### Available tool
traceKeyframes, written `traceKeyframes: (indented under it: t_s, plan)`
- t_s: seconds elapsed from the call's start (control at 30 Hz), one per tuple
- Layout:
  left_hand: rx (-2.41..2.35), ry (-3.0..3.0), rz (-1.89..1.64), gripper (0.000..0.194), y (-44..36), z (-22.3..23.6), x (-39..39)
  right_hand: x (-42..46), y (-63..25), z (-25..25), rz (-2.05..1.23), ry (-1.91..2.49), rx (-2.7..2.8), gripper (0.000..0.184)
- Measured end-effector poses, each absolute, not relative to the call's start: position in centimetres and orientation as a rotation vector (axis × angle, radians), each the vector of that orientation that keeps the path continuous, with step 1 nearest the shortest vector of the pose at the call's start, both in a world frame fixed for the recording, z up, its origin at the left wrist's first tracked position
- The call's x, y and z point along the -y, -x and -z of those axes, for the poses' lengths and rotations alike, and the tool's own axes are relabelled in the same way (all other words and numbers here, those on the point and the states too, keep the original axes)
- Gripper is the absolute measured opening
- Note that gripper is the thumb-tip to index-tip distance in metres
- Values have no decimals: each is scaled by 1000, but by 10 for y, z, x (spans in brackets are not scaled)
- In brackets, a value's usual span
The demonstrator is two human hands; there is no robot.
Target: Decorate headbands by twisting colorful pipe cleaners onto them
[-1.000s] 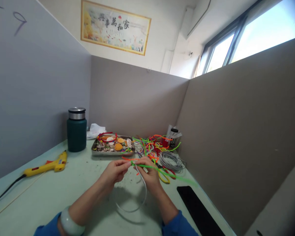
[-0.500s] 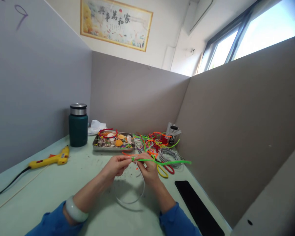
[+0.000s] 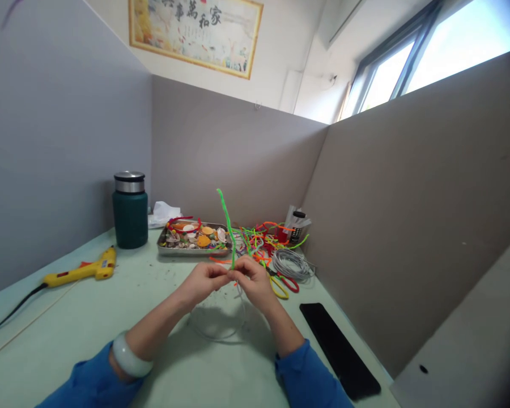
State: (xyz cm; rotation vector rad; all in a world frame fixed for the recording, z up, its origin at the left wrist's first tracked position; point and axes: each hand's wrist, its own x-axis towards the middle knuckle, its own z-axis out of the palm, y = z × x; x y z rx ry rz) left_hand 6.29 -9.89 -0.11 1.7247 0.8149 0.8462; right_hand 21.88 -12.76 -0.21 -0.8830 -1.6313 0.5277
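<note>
Fingertip to fingertip, my left hand (image 3: 204, 281) and my right hand (image 3: 251, 279) pinch together over the table. A bright green pipe cleaner (image 3: 227, 221) rises upright from between them, its top bent a little left. Below the fingers hangs a thin whitish wire loop (image 3: 221, 340), which curves down close to the tabletop. Both hands are closed where the pipe cleaner meets the wire. The fingers hide that joint, so how the green strand sits around the wire cannot be seen.
Behind the hands are a metal tray (image 3: 187, 253) of shells, a heap of coloured pipe cleaners (image 3: 263, 235), a grey wire coil (image 3: 293, 265) and scissors (image 3: 279, 286). A yellow glue gun (image 3: 80, 272) and green flask (image 3: 130, 218) stand left; a black strip (image 3: 340, 351) lies right.
The green pipe cleaner has swung from lying out to the right to standing upright. My hands have come together at the fingertips. The camera view has shifted slightly.
</note>
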Motion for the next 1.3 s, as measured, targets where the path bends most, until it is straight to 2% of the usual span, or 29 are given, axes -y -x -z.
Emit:
traceKeyframes:
  t_s: [0.13,0.43,1.1,1.3]
  plan:
    - [-802,-1742,-816,30,-60,0,99,126,-219,3,-934,854,1475,16]
    - [-611,-1783,-760,26,-55,-4,105,128,-219,8,-1289,757,1298,17]
    - [-542,-1575,-1052,25,-60,-11,114,130,-207,9,-1315,655,1081,18]
    - [-679,-1490,-1129,24,-60,-8,112,129,-204,10,-1304,639,1068,20]
